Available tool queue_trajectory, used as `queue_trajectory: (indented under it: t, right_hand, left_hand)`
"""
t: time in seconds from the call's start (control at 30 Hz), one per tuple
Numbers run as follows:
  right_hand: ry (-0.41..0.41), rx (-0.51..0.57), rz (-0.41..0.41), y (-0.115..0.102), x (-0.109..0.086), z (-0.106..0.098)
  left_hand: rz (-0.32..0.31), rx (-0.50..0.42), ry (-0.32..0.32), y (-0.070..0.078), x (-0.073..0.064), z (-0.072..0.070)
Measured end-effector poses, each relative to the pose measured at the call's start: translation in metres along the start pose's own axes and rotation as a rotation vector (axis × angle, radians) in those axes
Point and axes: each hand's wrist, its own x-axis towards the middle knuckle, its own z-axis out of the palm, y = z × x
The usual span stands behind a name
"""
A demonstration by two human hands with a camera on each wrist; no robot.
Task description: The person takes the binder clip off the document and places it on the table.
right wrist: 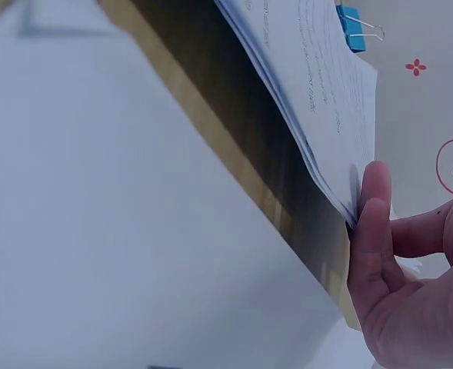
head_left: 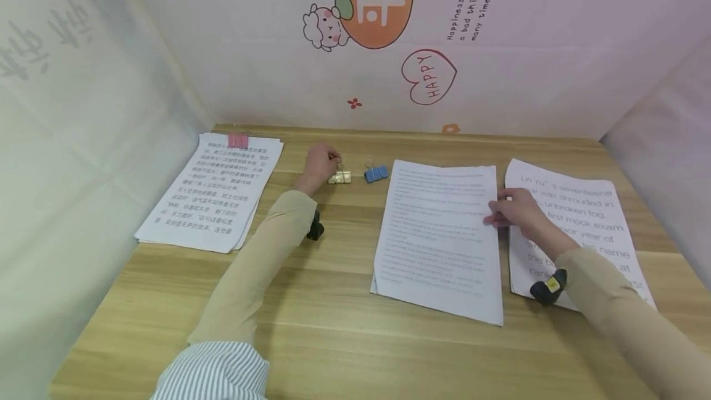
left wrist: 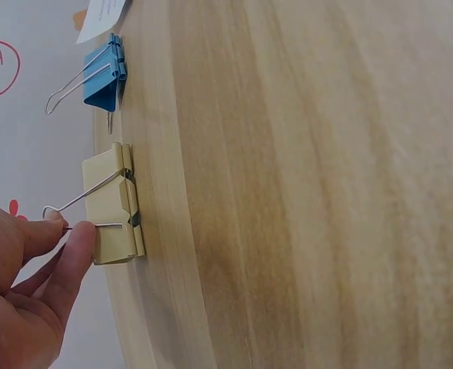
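Note:
My left hand (head_left: 320, 166) pinches a wire handle of the gold binder clip (left wrist: 107, 204) between thumb and finger, and the clip stands on the table. Beside it is a blue binder clip (head_left: 376, 173), untouched. My right hand (head_left: 519, 210) holds the right edge of the middle stack of printed paper (head_left: 439, 239). In the right wrist view that stack's edge (right wrist: 291, 127) sits between the fingers (right wrist: 374, 223) and thumb, raised above the table. The right forearm crosses over another printed stack (head_left: 577, 202) with larger text.
At the left lies a printed stack (head_left: 205, 196) with a pink binder clip (head_left: 238, 140) on its top edge. All of this is on a wooden table (head_left: 316, 338). A printed white cloth (head_left: 250, 48) stands behind it, with more white cloth along both sides.

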Motion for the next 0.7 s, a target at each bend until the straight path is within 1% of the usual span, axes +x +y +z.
queue_trajectory:
  t: [0.17, 0.27, 0.4, 0.7]
  right_hand:
    - [0.063, -0.038, -0.018, -0.001, 0.01, 0.002]
    - [0.097, -0.055, -0.029, 0.0, 0.016, 0.004]
    - [0.133, -0.084, -0.02, 0.001, 0.023, 0.007]
    - [0.194, -0.24, -0.04, 0.002, 0.031, 0.01]
  left_hand:
    - [-0.02, -0.011, -0.007, 0.001, 0.0, 0.001]
    - [-0.018, -0.016, -0.004, 0.0, 0.0, 0.002]
    - [-0.012, -0.009, -0.007, -0.002, 0.001, 0.003]
    - [-0.021, -0.015, -0.014, -0.006, 0.006, 0.004]
